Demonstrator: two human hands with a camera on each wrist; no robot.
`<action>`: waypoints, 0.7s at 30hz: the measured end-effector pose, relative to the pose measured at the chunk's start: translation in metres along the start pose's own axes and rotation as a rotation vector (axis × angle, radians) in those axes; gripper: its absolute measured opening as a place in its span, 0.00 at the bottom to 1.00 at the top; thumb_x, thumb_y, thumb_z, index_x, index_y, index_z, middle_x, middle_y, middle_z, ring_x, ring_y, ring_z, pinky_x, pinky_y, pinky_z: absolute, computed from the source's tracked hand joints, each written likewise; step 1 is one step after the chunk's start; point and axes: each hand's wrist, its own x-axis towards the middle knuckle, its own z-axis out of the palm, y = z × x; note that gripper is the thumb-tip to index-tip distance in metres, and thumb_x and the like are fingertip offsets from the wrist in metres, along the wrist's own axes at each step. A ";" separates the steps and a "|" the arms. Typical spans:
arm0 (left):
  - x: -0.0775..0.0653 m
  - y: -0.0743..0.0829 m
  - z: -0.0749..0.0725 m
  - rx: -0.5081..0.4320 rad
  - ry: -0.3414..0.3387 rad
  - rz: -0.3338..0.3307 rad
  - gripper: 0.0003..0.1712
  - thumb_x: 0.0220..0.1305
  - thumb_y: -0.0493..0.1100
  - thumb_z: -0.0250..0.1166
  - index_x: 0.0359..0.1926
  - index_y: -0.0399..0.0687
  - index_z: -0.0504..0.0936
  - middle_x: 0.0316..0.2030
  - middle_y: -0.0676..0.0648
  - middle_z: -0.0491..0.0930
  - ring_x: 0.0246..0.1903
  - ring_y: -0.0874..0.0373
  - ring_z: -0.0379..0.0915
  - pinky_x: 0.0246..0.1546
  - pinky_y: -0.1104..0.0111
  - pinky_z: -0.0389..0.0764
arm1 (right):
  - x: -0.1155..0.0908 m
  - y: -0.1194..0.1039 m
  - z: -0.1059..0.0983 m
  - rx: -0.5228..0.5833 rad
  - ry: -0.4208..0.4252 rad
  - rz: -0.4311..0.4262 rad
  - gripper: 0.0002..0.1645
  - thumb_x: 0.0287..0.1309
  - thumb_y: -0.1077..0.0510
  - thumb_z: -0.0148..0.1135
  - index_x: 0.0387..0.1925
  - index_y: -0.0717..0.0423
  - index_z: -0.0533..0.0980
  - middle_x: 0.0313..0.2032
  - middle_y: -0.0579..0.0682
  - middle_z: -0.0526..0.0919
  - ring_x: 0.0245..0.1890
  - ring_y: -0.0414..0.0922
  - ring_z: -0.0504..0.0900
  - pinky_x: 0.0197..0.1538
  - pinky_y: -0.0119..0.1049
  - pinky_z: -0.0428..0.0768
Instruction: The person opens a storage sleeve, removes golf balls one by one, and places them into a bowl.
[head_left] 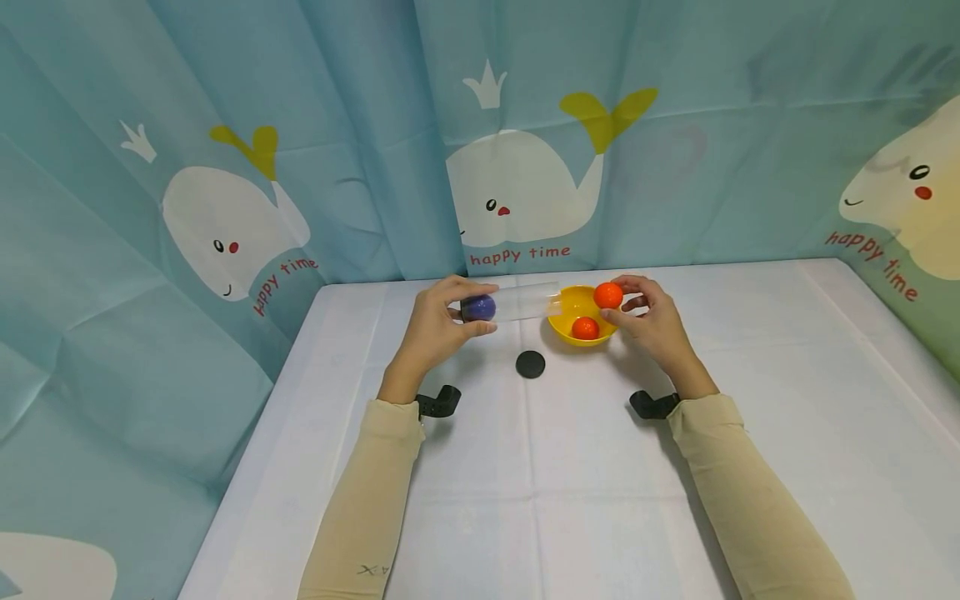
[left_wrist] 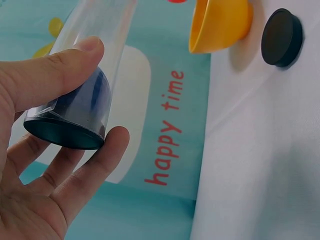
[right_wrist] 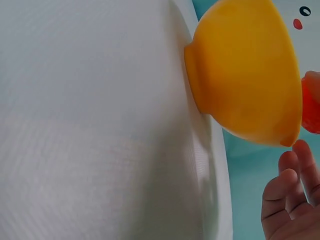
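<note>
A clear plastic tube (head_left: 528, 302) lies nearly level in the air, its dark closed end in my left hand (head_left: 438, 321). Inside that end sits a blue ball (head_left: 478, 307). In the left wrist view, the thumb presses the tube's side while fingers curl below its dark base (left_wrist: 65, 134). My right hand (head_left: 654, 321) pinches an orange ball (head_left: 608, 295) between thumb and fingers, over the right rim of a yellow bowl (head_left: 564, 332). Another orange ball (head_left: 585, 328) rests in the bowl. The tube's open end points at the bowl, overlapping its left rim in the head view.
A round black cap (head_left: 530, 364) lies on the white table (head_left: 480, 500), in front of the bowl. Behind the table hangs a blue curtain (head_left: 360, 125) printed with whales. Each wrist wears a black camera mount.
</note>
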 end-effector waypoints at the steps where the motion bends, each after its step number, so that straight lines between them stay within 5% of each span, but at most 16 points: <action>1: 0.000 0.000 0.000 0.002 -0.001 0.002 0.27 0.51 0.38 0.82 0.55 0.53 0.88 0.52 0.48 0.84 0.51 0.52 0.79 0.42 0.50 0.85 | 0.000 0.001 0.000 -0.002 -0.004 0.008 0.31 0.64 0.54 0.70 0.65 0.55 0.72 0.59 0.57 0.74 0.49 0.49 0.72 0.48 0.35 0.74; 11: -0.001 0.002 0.001 0.028 -0.014 0.001 0.28 0.51 0.39 0.81 0.55 0.54 0.88 0.52 0.48 0.83 0.50 0.53 0.79 0.39 0.63 0.84 | 0.002 0.012 0.001 -0.032 -0.069 0.080 0.31 0.66 0.50 0.69 0.67 0.50 0.71 0.63 0.59 0.72 0.53 0.54 0.72 0.43 0.35 0.77; 21: -0.001 0.001 0.000 0.023 -0.006 0.005 0.27 0.51 0.39 0.82 0.55 0.55 0.88 0.51 0.49 0.84 0.50 0.53 0.79 0.39 0.63 0.84 | 0.001 0.011 0.001 -0.011 -0.118 0.125 0.34 0.66 0.47 0.68 0.69 0.50 0.69 0.67 0.60 0.69 0.55 0.55 0.70 0.38 0.29 0.80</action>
